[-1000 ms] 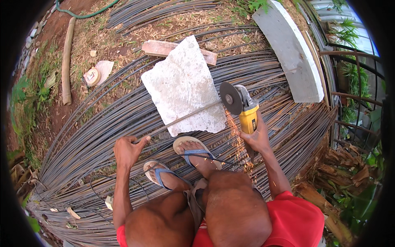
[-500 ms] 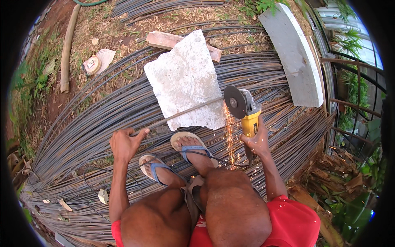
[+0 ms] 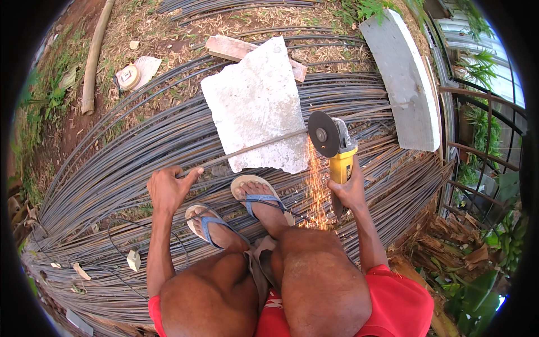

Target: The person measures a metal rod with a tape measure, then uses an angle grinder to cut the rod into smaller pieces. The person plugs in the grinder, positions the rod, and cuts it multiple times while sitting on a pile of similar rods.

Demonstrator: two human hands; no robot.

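My left hand (image 3: 170, 191) is closed round a steel bar (image 3: 252, 147) that slants across a rough white slab (image 3: 250, 95) to the cutting disc of a yellow angle grinder (image 3: 340, 164). My right hand (image 3: 351, 192) is wrapped round the grinder's body, its disc at the bar's far end, right at the slab's edge. A stream of orange sparks (image 3: 314, 196) falls from there toward my right foot. Both feet, in flip-flops (image 3: 255, 196), rest on long bundled steel bars (image 3: 129, 146), with a dark cable lying across near them.
A grey-white board (image 3: 396, 78) lies at right beside a metal frame (image 3: 488, 140) and plants. A pinkish plank (image 3: 230, 46) is behind the slab. A wooden pole (image 3: 95, 56) and a round tape roll (image 3: 128, 76) lie at upper left. Dry banana stems and leaves (image 3: 438, 247) are at lower right.
The whole view has shifted slightly. My left hand sits a little higher and further left in it, still gripping the bar. The grinder stays at the bar, and the sparks spray more densely.
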